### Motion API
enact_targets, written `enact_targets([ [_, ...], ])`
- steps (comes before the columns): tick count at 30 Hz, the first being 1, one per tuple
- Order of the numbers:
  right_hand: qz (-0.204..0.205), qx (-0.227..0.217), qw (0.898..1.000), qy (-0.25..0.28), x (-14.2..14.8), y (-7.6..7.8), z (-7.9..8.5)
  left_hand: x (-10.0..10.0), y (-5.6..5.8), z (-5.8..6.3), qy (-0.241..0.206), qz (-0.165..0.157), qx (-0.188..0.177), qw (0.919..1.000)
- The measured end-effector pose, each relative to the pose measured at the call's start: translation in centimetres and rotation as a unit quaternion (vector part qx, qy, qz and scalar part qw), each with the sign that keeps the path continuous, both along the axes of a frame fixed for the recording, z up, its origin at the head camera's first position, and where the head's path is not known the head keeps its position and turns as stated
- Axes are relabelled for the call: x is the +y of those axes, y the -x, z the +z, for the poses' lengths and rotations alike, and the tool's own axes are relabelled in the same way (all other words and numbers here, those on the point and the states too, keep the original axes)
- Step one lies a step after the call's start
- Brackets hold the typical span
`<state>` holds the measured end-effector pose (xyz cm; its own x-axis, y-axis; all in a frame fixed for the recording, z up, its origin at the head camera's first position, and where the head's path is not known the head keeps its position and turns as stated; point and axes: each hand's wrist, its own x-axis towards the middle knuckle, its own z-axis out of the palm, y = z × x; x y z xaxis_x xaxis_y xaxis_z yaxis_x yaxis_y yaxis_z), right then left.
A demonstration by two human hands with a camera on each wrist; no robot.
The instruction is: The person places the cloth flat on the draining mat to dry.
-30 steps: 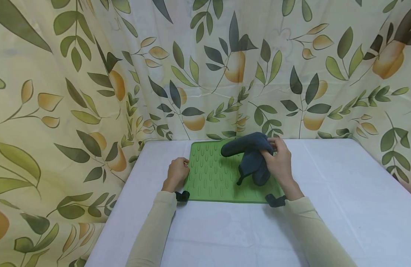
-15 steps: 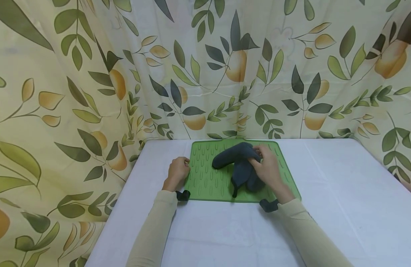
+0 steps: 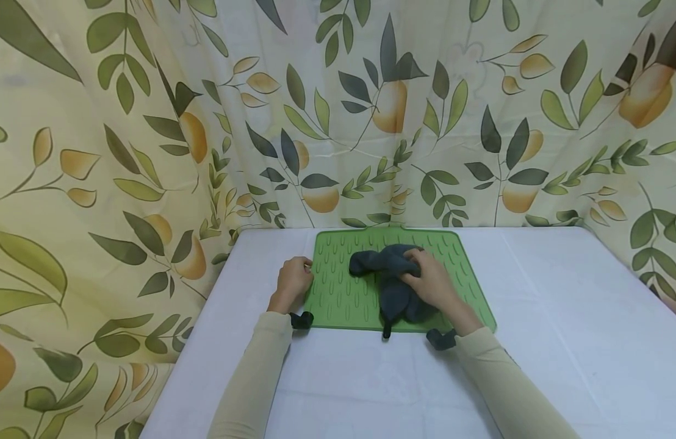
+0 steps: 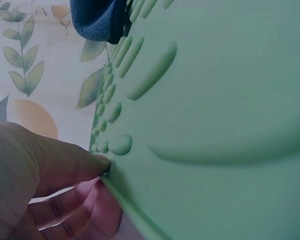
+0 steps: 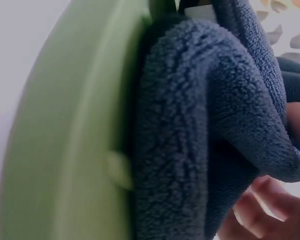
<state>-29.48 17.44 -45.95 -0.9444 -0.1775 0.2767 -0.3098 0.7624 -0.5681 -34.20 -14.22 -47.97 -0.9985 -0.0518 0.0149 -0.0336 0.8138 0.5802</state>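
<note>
1 cloth [image 3: 394,291], top fold [image 3: 383,261] twd L

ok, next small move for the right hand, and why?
I'd probably slide the dark blue cloth a little leftward over the green mat with the right hand. That hand grips the bunched cloth, raised ridges lie uncovered to its left, and the left hand pinches the mat at its left edge, which should help keep it from shifting.
</note>
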Motion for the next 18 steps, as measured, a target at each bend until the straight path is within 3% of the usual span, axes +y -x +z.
enact_targets([
  [3, 0.016, -0.043, 0.998, -0.033, 0.01, -0.16, -0.28, -0.02, 0.01, 0.01, 0.003, -0.004, 0.009, 0.9999],
  [7, 0.039, -0.066, 0.995, -0.066, -0.02, -0.34, -0.68, -0.05, 0.02, 0.02, 0.006, -0.007, 0.016, 0.9998],
  [14, 0.064, -0.064, 0.993, -0.075, -0.11, -0.27, -0.8, -0.02, 0.02, 0.12, 0.003, -0.006, 0.01, 0.9999],
  [18, 0.086, -0.097, 0.99, -0.055, 0.48, -0.27, -0.67, 0.02, -0.22, 0.19, -0.002, -0.004, 0.005, 1.0],
])
